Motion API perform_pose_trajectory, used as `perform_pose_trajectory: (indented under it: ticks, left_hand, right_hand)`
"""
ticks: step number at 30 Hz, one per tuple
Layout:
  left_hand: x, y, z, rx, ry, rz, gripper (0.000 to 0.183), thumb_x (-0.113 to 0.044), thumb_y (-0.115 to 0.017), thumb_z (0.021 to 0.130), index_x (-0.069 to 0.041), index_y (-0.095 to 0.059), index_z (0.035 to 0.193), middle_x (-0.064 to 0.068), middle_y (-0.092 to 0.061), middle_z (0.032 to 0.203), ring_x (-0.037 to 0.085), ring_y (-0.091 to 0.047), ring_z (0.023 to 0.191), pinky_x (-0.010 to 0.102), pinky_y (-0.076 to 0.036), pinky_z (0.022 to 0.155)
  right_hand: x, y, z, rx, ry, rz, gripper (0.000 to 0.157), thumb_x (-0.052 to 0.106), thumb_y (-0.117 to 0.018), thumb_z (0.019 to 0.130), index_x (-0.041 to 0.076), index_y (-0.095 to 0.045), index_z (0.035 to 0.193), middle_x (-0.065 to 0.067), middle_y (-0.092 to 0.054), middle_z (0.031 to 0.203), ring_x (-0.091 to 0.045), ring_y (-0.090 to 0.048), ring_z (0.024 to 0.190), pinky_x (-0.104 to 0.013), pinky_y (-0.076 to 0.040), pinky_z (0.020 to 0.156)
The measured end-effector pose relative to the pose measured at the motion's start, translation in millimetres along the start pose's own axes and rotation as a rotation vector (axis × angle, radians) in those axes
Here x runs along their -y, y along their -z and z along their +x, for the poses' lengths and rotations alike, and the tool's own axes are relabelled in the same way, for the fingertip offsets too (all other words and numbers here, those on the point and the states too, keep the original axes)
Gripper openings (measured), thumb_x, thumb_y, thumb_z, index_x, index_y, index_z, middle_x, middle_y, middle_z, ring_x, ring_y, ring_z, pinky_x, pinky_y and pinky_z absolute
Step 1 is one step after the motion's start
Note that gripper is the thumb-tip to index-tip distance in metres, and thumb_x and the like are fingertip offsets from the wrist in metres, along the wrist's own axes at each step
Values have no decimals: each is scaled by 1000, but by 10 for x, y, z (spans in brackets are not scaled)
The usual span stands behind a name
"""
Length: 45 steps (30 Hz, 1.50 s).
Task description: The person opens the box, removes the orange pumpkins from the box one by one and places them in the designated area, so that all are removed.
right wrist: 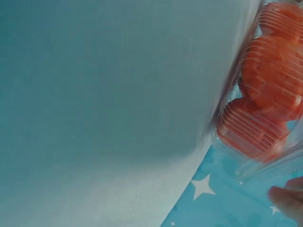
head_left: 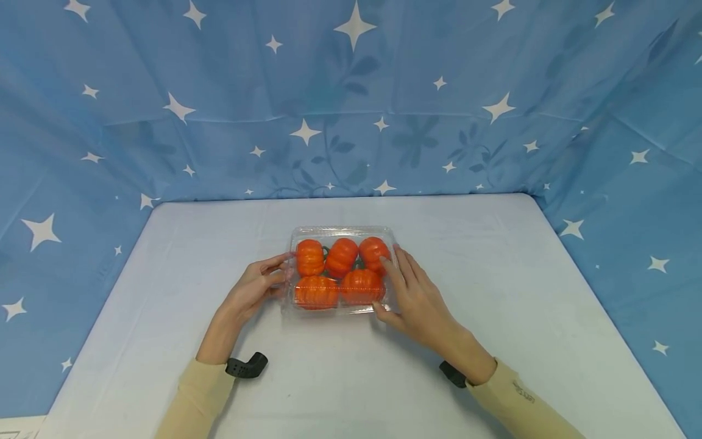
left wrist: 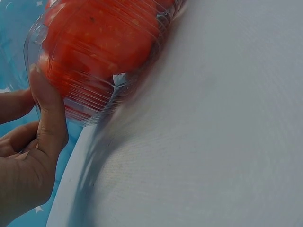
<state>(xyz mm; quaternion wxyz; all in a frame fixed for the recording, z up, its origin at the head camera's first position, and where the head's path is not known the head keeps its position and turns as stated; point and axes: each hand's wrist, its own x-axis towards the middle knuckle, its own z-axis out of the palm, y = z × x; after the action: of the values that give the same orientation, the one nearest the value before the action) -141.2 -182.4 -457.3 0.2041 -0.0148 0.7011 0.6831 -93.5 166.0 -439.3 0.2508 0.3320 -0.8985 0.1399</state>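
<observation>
A clear plastic box (head_left: 342,231) sits mid-table, holding several small orange pumpkins (head_left: 317,292) with green stems. My left hand (head_left: 249,292) is at its left end. In the left wrist view, the thumb and fingers of that hand (left wrist: 47,113) pinch the rim, and the ribbed wall of the box (left wrist: 85,111) faces the camera. At the right end, my right hand (head_left: 422,305) has its fingers spread along the side and over the corner. Only its fingertips (right wrist: 286,201) show in the right wrist view, close to the box's rim (right wrist: 267,170).
A white cloth covers the table (head_left: 340,378) under the box. Blue curtains (head_left: 417,146) with white stars hang behind the table and along both sides. Each wrist wears a black band (head_left: 247,366), below a beige sleeve (head_left: 200,396).
</observation>
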Motion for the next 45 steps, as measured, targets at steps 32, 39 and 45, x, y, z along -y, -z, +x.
perform_pose_trajectory:
  ticks: [32, 39, 45]
  left_hand:
    - [-20, -68, 36, -73, -22, -35, 54, -3, -50, 102, -2, -41, 155, 1, -51, 108, 6, -50, 79, 20, -49, 62]
    - [-71, -74, 10, -82, -23, 18, 54, -4, -50, 102, -7, -43, 156, 1, -53, 104, 7, -50, 77, 22, -49, 62]
    - [-70, -77, -28, -87, -10, 70, 53, -6, -52, 103, -6, -43, 155, 2, -53, 102, 10, -50, 76, 21, -50, 63]
  right_hand:
    - [-59, 213, 76, 401, 70, 71, 68, 8, -74, 90, -16, -38, 143, -47, -50, 136, -21, -66, 70, -26, -61, 66]
    - [-69, 257, 108, 432, 74, 83, 68, 1, -76, 88, -15, -38, 143, -45, -50, 138, -38, -74, 98, -35, -63, 75]
    - [-88, 288, 113, 378, 25, 40, 72, 15, -80, 89, -8, -41, 145, -39, -56, 137, -39, -74, 98, -42, -63, 79]
